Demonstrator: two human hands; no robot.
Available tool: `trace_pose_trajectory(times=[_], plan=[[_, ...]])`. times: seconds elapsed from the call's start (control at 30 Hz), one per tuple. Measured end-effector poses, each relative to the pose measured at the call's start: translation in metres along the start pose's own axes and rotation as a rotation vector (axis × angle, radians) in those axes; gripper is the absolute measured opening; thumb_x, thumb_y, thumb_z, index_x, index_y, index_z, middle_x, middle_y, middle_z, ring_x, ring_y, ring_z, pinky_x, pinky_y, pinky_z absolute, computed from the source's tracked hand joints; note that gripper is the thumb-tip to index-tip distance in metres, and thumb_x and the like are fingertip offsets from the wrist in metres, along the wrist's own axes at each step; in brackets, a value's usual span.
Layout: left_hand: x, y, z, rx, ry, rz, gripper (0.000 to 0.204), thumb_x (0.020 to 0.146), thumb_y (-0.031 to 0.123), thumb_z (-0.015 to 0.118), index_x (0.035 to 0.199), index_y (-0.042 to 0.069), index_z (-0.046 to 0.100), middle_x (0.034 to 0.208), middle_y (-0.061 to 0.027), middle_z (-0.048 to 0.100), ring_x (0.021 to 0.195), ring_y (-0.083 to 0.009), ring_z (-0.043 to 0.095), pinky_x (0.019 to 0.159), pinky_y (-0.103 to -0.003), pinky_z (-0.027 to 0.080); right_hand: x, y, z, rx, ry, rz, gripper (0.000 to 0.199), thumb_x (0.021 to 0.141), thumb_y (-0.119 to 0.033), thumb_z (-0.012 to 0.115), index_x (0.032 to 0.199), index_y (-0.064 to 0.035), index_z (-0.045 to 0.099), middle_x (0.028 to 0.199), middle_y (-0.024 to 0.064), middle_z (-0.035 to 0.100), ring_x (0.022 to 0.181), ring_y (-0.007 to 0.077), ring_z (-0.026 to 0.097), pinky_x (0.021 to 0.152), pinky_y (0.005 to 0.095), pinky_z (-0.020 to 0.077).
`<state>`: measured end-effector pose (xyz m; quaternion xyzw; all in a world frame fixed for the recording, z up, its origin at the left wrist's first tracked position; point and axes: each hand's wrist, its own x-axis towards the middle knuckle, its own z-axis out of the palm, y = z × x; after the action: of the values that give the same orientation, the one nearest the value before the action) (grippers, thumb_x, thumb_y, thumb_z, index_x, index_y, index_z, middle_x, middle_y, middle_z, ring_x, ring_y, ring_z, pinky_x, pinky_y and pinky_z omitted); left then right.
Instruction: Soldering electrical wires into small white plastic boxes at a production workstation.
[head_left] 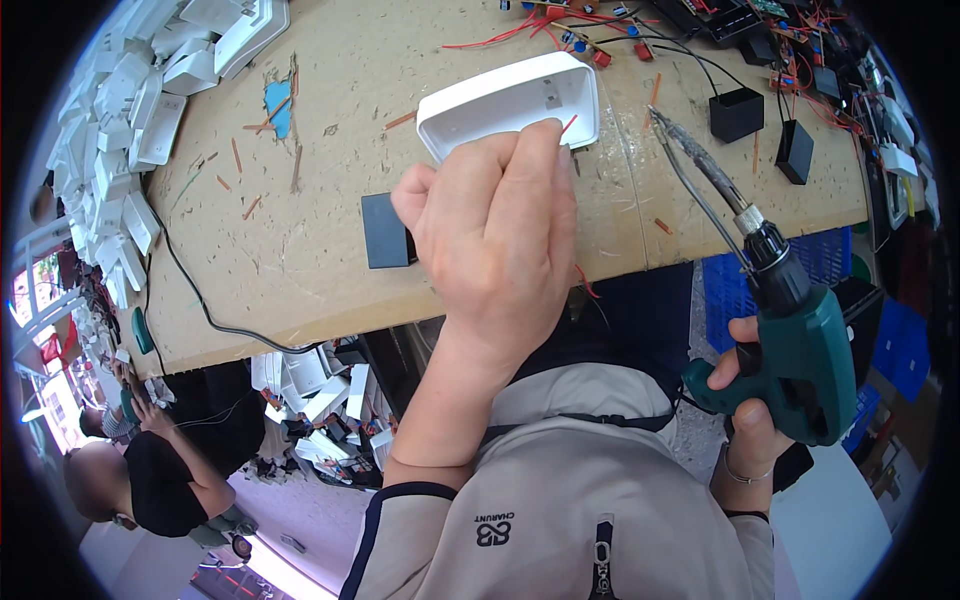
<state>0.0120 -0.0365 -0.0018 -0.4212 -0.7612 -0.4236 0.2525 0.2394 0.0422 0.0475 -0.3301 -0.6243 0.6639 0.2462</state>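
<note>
My left hand [497,225] is over the near side of the table, its fingers closed in a pinch. The end of a thin red wire [570,125] sticks out by its fingertips. Just beyond them lies a white plastic housing [500,98], open side up and partly covered by my fingers. Beside my left wrist a black box [386,232] stands on the table, partly hidden by the hand. My right hand [752,425] grips a green soldering gun [822,345] off the table's right front edge. Its metal tip and thin feed tube point up and away over the tabletop.
White plastic housings [130,130] are heaped along the left. Red-wired parts [580,42] and black boxes [737,115] lie at the far right. Brown scraps and a black cable [200,297] are on the table [330,270]. Another person [160,470] works at lower left; blue crates [830,260] stand right.
</note>
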Motion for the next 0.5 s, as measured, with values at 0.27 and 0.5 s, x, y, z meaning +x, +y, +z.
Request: trace_pose_trajectory(times=[0.27, 0.5], plan=[[0.015, -0.001, -0.016, 0.210, -0.118, -0.027, 0.012, 0.070, 0.010, 0.068, 0.081, 0.009, 0.064, 0.089, -0.0020, 0.058, 0.075, -0.0142, 0.052, 0.076, -0.033, 0.026, 0.002, -0.001, 0.009, -0.126, 0.019, 0.032, 0.068, 0.071, -0.039, 0.073, 0.112, 0.0093, 0.049, 0.103, 0.0183, 0.058, 0.066, 0.0140, 0.059, 0.057, 0.0247, 0.0485], [0.025, -0.015, -0.004, 0.219, -0.160, -0.014, 0.005, 0.070, 0.009, 0.065, 0.075, 0.007, 0.067, 0.093, -0.0020, 0.059, 0.079, -0.0141, 0.054, 0.089, -0.034, 0.026, 0.009, 0.007, 0.009, -0.205, -0.157, -0.036, 0.064, 0.071, -0.031, 0.075, 0.116, 0.0077, 0.050, 0.109, 0.0174, 0.058, 0.073, 0.0139, 0.059, 0.063, 0.0252, 0.0488]])
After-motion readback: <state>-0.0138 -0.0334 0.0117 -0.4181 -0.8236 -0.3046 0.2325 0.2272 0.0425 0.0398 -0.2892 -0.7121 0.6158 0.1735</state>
